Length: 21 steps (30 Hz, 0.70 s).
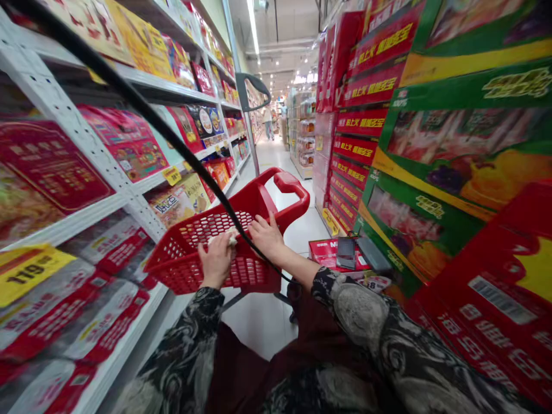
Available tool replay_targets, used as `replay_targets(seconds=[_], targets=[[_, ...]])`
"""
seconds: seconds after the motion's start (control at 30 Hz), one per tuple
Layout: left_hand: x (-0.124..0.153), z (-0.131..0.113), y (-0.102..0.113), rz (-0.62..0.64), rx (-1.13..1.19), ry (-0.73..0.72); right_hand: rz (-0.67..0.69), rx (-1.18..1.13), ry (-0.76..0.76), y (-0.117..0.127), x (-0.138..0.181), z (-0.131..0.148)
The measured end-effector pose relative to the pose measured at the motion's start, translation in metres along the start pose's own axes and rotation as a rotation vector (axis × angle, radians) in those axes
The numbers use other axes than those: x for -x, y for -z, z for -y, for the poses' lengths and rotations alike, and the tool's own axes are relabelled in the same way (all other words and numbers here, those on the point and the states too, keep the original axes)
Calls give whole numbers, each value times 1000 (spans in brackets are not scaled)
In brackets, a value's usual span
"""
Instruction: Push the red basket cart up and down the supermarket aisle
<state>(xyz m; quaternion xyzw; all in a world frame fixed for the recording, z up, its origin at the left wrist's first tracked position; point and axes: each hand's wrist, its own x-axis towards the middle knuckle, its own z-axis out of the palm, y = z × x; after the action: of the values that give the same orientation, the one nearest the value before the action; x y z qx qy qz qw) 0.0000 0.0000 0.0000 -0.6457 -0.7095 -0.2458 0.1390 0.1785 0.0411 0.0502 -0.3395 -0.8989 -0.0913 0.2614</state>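
A red plastic shopping basket cart [176, 253] with perforated walls stands in front of me, its red handle [291, 187] at the far right end. My left hand [217, 259] is at the near rim, its fingers closed on a crumpled white cloth [232, 236], which may be a tissue. Farther right, my right hand [266, 237] lies over the same rim with its fingers stretched out and apart. A black cable [172, 138] crosses in front of the basket and passes close to my right hand.
White shelves [107, 201] of packaged goods line the left side. Stacked green gift boxes [431, 149] and red cartons [360, 121] rise on the right. A grey pole with a looped handle [250, 98] stands behind the basket. Down the aisle is a person [268, 122].
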Motion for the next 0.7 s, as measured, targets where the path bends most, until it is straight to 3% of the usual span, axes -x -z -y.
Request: replay_targets(seconds=[0.1, 0.17, 0.47, 0.6, 0.7], targets=[[8, 43, 9, 26, -41, 150, -18, -3, 15, -1, 6, -6], [12, 59, 14, 45, -68, 200, -30, 0, 22, -1, 9, -7], [24, 40, 24, 50, -127, 137, -7, 39, -23, 2, 14, -1], [38, 64, 21, -4, -112, 146, -2, 51, -15, 3, 21, -8], [49, 93, 23, -63, -104, 260, -5, 44, -11, 3, 24, -11]])
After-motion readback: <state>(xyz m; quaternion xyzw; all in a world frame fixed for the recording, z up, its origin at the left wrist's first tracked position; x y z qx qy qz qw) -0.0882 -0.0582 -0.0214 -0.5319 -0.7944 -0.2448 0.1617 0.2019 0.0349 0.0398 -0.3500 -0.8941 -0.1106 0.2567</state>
